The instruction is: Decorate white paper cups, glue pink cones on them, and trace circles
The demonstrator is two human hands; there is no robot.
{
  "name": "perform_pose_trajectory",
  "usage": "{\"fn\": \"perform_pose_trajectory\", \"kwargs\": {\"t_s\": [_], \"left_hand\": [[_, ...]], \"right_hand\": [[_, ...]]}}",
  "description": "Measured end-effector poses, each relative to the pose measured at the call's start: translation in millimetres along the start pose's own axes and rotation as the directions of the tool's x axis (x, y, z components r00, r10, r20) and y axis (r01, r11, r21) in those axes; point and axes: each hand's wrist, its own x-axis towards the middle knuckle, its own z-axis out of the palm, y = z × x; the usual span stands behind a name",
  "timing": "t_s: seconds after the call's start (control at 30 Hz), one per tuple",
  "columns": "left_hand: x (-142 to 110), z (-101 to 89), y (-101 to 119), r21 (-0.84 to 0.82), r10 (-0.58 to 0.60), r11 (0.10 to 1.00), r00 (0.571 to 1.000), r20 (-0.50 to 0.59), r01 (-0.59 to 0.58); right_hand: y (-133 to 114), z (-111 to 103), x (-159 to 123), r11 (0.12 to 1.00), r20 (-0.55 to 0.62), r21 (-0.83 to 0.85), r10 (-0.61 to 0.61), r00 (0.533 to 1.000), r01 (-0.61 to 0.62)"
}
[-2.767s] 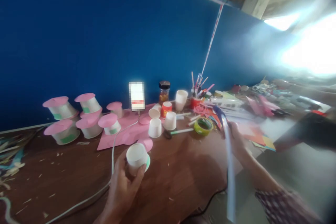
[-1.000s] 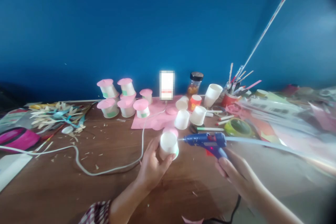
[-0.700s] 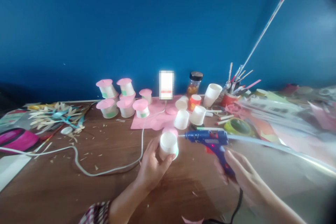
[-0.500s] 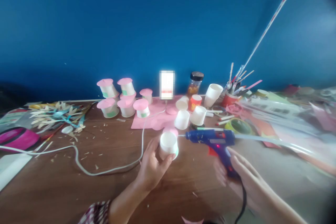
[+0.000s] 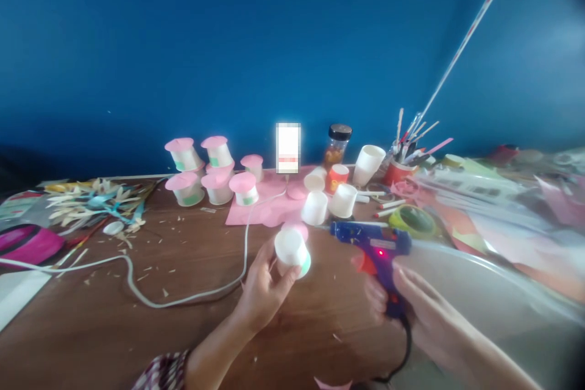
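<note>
My left hand (image 5: 262, 286) is closed around a small white paper cup (image 5: 290, 250), which is tilted and has a green patch on its lower right side. In my right hand (image 5: 406, 292) is a blue glue gun (image 5: 371, 240) with an orange trigger and a lit red light. Its nozzle points left at the cup, a short gap away from it. A long clear glue stick trails from the gun's back. A pink paper circle (image 5: 298, 230) lies just behind the cup.
Several pink-topped cups (image 5: 185, 190) stand at the back left. Behind my hands are white cups (image 5: 314, 208), a lidded jar (image 5: 338, 143), green tape (image 5: 411, 221) and a red pen holder (image 5: 398, 173). A white cable (image 5: 183, 301) crosses the table. Papers (image 5: 498, 195) crowd the right.
The glue gun has come from the right side to the cup, then drawn slightly back to the right. The cup has tilted a little in my left hand.
</note>
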Motion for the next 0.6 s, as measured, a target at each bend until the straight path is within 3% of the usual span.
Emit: {"fn": "perform_pose_trajectory", "kwargs": {"t_s": [0.17,0.33,0.6], "left_hand": [[-1,1.0,-2,0.02,0.016,1.0,0.999,0.039,-0.017],[-2,0.4,-8,0.066,0.04,0.997,0.999,0.013,-0.041],[-2,1.3,-12,0.117,0.058,0.991,0.998,-0.01,-0.057]], "right_hand": [[-2,4,-4,0.984,0.074,-0.179,0.036,0.997,-0.022],[-1,7,-2,0.936,0.025,-0.351,-0.033,0.999,0.04],[-6,7,4,0.853,-0.021,-0.522,-0.019,1.0,0.005]]}}
